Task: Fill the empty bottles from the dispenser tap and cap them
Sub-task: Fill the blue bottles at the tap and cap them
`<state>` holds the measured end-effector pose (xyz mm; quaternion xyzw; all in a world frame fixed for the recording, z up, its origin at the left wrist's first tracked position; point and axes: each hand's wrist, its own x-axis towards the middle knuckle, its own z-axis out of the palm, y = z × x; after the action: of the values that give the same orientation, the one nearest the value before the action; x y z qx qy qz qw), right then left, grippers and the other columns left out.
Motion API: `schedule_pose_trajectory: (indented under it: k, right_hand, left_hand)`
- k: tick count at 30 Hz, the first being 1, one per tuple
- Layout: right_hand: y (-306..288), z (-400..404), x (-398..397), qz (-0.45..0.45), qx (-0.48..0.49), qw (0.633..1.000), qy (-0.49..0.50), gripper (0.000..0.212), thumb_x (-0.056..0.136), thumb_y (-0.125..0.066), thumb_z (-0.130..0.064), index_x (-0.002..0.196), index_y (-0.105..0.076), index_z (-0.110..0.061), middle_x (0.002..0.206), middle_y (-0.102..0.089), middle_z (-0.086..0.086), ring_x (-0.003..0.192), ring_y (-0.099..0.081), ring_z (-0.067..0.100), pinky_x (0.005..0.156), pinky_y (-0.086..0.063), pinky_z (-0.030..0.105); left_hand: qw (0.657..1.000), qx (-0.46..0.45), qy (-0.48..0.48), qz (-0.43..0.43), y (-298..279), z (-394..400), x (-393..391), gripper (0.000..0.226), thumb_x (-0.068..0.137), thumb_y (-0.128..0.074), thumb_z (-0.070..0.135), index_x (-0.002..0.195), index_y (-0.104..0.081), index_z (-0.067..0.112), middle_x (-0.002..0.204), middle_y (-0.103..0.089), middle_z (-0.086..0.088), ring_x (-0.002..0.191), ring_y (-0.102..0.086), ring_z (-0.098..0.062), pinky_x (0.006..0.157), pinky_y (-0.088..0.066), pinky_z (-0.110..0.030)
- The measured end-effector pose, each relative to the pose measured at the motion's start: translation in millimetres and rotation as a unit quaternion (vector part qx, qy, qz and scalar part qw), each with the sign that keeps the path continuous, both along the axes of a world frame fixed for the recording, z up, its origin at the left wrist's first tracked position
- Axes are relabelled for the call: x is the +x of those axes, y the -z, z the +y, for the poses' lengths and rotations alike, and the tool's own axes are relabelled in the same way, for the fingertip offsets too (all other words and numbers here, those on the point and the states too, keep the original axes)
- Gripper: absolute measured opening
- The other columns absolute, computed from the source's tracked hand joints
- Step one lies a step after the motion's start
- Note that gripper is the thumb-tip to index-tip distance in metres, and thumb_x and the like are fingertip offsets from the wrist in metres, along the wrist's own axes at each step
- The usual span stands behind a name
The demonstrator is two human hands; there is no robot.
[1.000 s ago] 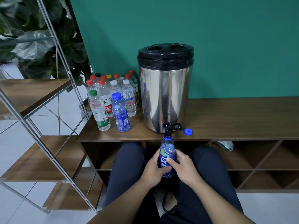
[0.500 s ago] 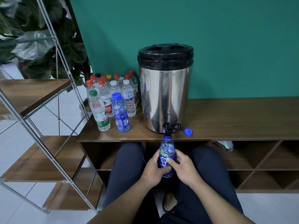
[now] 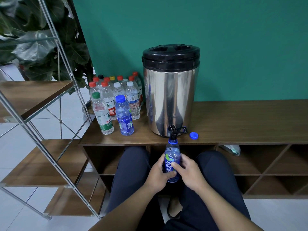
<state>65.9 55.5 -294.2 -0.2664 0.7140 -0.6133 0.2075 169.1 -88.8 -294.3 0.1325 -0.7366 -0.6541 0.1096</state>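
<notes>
A steel dispenser with a black lid stands on the wooden bench. Its black tap juts over the front edge. Right under the tap I hold an uncapped blue bottle upright, its mouth at the spout. My left hand grips the bottle from the left and my right hand grips it from the right. The loose blue cap lies on the bench just right of the tap.
Several capped bottles stand in a cluster on the bench left of the dispenser, a blue-capped one in front. A metal-framed wooden shelf and a leafy plant fill the left. Open cubbies run under the bench.
</notes>
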Motion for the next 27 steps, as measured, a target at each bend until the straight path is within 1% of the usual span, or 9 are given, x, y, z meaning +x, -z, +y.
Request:
schedule_pose_trajectory:
  k: [2, 9, 13, 20, 23, 27]
  right_hand:
    - [-0.1, -0.1, 0.1, -0.001, -0.001, 1.0, 0.001, 0.031, 0.104, -0.076, -0.015, 0.132, -0.075, -0.029, 0.123, -0.083, -0.001, 0.117, -0.079, 0.021, 0.11, -0.059, 0.057]
    - [0.0, -0.1, -0.3, 0.003, 0.0, 1.0, -0.001, 0.031, 0.103, -0.076, -0.018, 0.131, -0.075, -0.03, 0.122, -0.083, -0.001, 0.116, -0.079, 0.022, 0.108, -0.059, 0.058]
    - [0.0, 0.2, -0.5, -0.001, 0.003, 1.0, 0.001, 0.031, 0.104, -0.077, -0.016, 0.131, -0.075, -0.031, 0.122, -0.083, -0.002, 0.116, -0.079, 0.02, 0.108, -0.059, 0.057]
    - [-0.1, -0.1, -0.3, 0.003, 0.002, 1.0, 0.003, 0.03, 0.102, -0.077, -0.018, 0.129, -0.076, -0.031, 0.121, -0.083, -0.001, 0.115, -0.079, 0.021, 0.108, -0.059, 0.058]
    - [-0.2, -0.2, -0.5, 0.006, 0.006, 1.0, 0.005, 0.031, 0.103, -0.077, -0.016, 0.13, -0.075, -0.03, 0.121, -0.083, -0.002, 0.115, -0.079, 0.02, 0.108, -0.059, 0.057]
    - [0.8, 0.0, -0.5, 0.013, 0.005, 1.0, 0.006, 0.032, 0.103, -0.077, -0.015, 0.132, -0.075, -0.029, 0.122, -0.083, -0.003, 0.117, -0.079, 0.02, 0.109, -0.059, 0.056]
  left_hand:
    - [1.0, -0.002, -0.001, 0.001, 0.0, 0.2, 0.1, 0.075, 0.092, -0.079, -0.008, 0.155, -0.057, 0.026, 0.136, -0.077, 0.0, 0.129, -0.073, -0.02, 0.118, -0.055, -0.045]
    - [1.0, 0.0, 0.002, 0.0, -1.2, 0.8, 0.6, 0.074, 0.093, -0.08, -0.008, 0.154, -0.058, 0.027, 0.136, -0.077, 0.001, 0.13, -0.073, -0.019, 0.118, -0.054, -0.044]
    - [1.0, 0.0, 0.003, -0.004, -2.4, 1.1, 1.1, 0.075, 0.094, -0.08, -0.007, 0.156, -0.057, 0.028, 0.136, -0.077, 0.004, 0.129, -0.073, -0.016, 0.118, -0.054, -0.042]
    - [1.0, -0.004, 0.001, -0.009, 0.3, 0.0, -0.3, 0.076, 0.093, -0.082, -0.005, 0.156, -0.056, 0.029, 0.137, -0.077, 0.002, 0.13, -0.073, -0.018, 0.119, -0.054, -0.047]
    - [1.0, -0.002, 0.001, -0.007, 1.0, -0.5, -0.9, 0.076, 0.092, -0.081, -0.006, 0.156, -0.057, 0.028, 0.137, -0.077, 0.002, 0.13, -0.072, -0.019, 0.118, -0.054, -0.045]
    - [1.0, -0.005, 0.0, -0.003, 1.4, -0.1, -1.1, 0.075, 0.092, -0.08, -0.009, 0.155, -0.057, 0.025, 0.136, -0.077, 0.003, 0.128, -0.073, -0.017, 0.115, -0.055, -0.037]
